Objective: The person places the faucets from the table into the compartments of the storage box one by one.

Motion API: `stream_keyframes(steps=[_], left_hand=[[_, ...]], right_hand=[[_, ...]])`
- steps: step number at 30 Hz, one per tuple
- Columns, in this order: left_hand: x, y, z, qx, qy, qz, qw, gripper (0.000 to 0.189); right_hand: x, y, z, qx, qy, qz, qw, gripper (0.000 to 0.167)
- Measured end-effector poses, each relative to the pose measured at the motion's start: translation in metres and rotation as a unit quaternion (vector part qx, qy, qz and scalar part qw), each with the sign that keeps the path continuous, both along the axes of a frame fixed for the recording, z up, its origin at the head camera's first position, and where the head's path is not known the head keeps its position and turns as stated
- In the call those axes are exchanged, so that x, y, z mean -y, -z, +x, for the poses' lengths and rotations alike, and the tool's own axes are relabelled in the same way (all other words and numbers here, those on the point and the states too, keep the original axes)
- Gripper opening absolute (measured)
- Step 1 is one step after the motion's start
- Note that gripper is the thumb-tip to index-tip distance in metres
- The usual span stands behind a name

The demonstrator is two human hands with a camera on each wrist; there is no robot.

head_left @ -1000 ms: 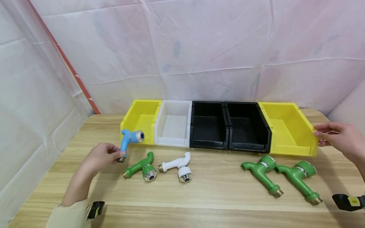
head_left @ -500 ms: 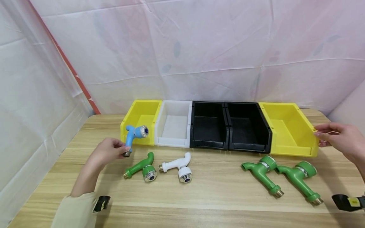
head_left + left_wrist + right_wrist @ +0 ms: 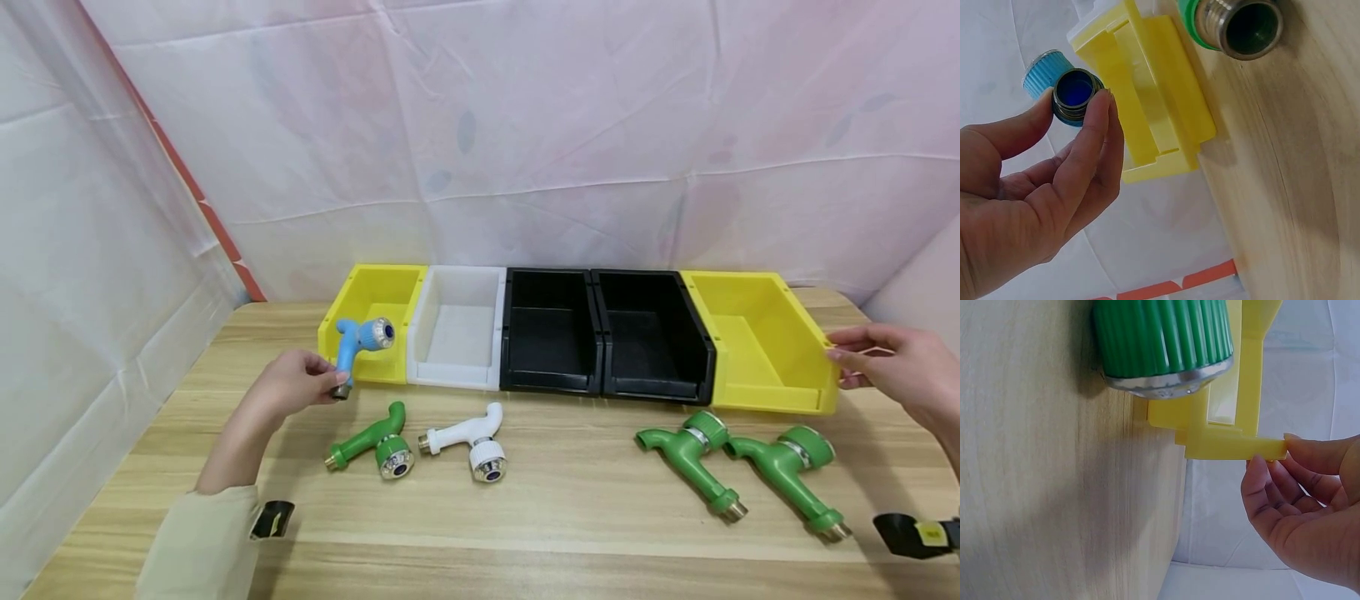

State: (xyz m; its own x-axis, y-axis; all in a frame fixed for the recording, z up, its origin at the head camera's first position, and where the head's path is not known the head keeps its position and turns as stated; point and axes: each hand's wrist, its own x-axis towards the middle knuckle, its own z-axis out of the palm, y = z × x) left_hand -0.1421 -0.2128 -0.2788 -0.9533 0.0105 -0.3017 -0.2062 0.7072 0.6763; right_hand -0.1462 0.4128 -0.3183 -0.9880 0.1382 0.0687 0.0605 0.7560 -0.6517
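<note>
My left hand pinches a blue tap by its threaded metal end, between thumb and fingers. The tap is held up in front of the left yellow bin, its ribbed knob turned toward the bin. On the right, my right hand pinches the side rim of the right yellow bin, thumb on one side and fingertips on the other. Below the left hand lie a green tap and a white tap. Two larger green taps lie before the right bins.
Between the yellow bins stand a white bin and two black bins, all in one row. The row sits near the back of the wooden table. A pale cloth hangs behind it.
My left hand has moved forward, up and a little to the right, bringing the blue tap over the front of the left yellow bin in the head view. The right hand stays at its bin.
</note>
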Motion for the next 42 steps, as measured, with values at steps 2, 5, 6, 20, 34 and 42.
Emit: stream_keyframes(steps=[2, 5, 6, 20, 34, 42], left_hand=[[-0.001, 0.0, -0.001, 0.003, -0.002, 0.003, 1.0, 0.027], [-0.002, -0.001, -0.004, 0.004, -0.004, 0.007, 1.0, 0.027], [-0.003, -0.001, -0.005, 0.005, -0.004, 0.009, 0.9999, 0.027], [-0.006, -0.004, -0.021, -0.01, -0.002, -0.015, 0.9998, 0.027], [-0.015, -0.009, -0.035, -0.013, -0.014, -0.057, 0.9982, 0.031], [-0.019, -0.005, -0.044, -0.008, -0.021, -0.059, 0.998, 0.03]], right_hand=[[0.0, 0.0, 0.0, 0.0, 0.0, -0.001, 1.0, 0.033], [0.001, -0.001, 0.001, 0.0, -0.001, -0.004, 1.0, 0.033], [0.002, -0.001, 0.001, 0.0, -0.001, -0.003, 1.0, 0.033], [-0.01, 0.008, -0.003, -0.011, -0.006, -0.018, 0.9998, 0.027], [-0.031, 0.022, -0.01, -0.013, -0.005, -0.038, 0.9992, 0.018], [-0.013, 0.01, -0.004, -0.003, 0.001, -0.026, 0.9997, 0.029]])
